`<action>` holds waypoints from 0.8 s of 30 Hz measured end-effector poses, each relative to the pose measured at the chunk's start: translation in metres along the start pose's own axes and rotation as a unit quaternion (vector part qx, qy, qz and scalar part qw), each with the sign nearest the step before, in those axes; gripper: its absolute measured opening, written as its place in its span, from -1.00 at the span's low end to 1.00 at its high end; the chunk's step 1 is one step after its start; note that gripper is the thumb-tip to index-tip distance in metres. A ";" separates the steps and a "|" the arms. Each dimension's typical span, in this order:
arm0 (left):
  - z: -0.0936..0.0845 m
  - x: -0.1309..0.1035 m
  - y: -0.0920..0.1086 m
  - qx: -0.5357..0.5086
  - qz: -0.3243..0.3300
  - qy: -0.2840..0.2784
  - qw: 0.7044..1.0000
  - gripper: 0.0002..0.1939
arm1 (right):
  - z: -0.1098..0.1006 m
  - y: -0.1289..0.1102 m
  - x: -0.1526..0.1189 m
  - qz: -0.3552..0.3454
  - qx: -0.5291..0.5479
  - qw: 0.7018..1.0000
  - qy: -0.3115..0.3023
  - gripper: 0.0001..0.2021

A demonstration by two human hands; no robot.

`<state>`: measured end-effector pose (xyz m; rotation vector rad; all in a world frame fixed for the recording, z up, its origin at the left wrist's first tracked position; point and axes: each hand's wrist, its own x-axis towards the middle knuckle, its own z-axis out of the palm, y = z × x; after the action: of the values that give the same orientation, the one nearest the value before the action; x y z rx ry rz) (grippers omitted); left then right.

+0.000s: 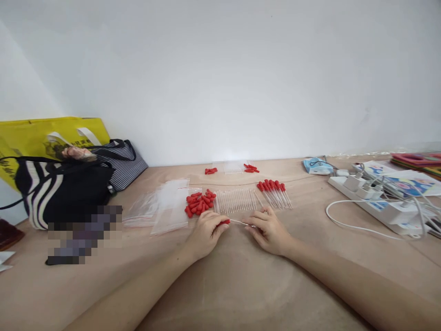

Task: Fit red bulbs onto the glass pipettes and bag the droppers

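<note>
My left hand [206,232] is closed on a red rubber dropper bulb [225,222]. Opposite it, my right hand [268,231] pinches a thin clear dropper tube [241,222], whose left end meets the bulb; how far it sits inside cannot be seen. Behind my left hand lies a pile of loose red bulbs [199,202]. A row of clear tubes [236,201] lies side by side just beyond both hands. To the right of that row, several droppers with red bulbs on their tubes [274,193] lie together.
Clear zip bags [170,207] lie left of the bulbs. More red bulbs [251,168] and tubes [234,168] lie near the wall. A white power strip [375,204] with cables and a blue mask [317,166] are at right. A black bag [65,188] and yellow bag [20,133] stand left.
</note>
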<state>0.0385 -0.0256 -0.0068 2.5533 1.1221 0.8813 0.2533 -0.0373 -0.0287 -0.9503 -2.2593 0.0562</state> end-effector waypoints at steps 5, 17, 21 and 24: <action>0.002 0.000 0.001 -0.060 -0.053 -0.001 0.997 -0.85 | 0.005 -0.004 0.000 -0.012 0.028 1.000 -0.002 -0.82; 0.001 -0.003 0.002 -0.030 0.017 -0.034 0.999 -0.82 | -0.006 0.005 0.008 -0.072 -0.033 0.996 -0.046 -0.79; 0.003 -0.005 0.001 -0.007 0.066 -0.040 0.997 -0.82 | -0.007 0.004 0.007 -0.090 -0.065 0.993 -0.043 -0.76; 0.006 -0.007 -0.002 0.006 0.092 -0.040 0.995 -0.83 | -0.004 0.001 0.006 -0.081 -0.055 0.995 -0.035 -0.77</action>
<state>0.0372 -0.0294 -0.0150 2.7083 0.8837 0.8057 0.2526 -0.0334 -0.0224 -0.8289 -2.4178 -0.1086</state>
